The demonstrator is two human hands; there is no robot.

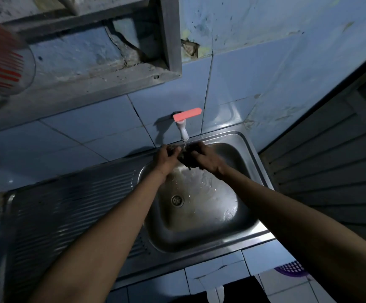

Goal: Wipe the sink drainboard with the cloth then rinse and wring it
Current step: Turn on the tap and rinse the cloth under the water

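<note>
Gripping one side of the dark cloth (pixel 186 159), the left hand (pixel 166 157) is working just below the white tap (pixel 183 133), its fingers curled around the wet bundle. Left of the tap, the ribbed drainboard (pixel 68 206) is lying unattended, its ridges catching a dull shine; whether it is fully wiped cannot be told in this dim light. Directly under the tap, a thin stream of water is falling onto the cloth, which is bunched between both hands above the steel sink basin (pixel 249 224). Below the tap, cloudy water is pooling and spreading around the drain (pixel 177 200). Just right of the tap, the right hand (pixel 203 157) is clutching the other side of the cloth, fingers closed over it. The orange lever (pixel 187 114) on top of the tap is pointing right.

Judging by this, the wiping is probably over and rinsing is under way. Wringing the cloth out, and likely shutting off the water, are left.
</note>
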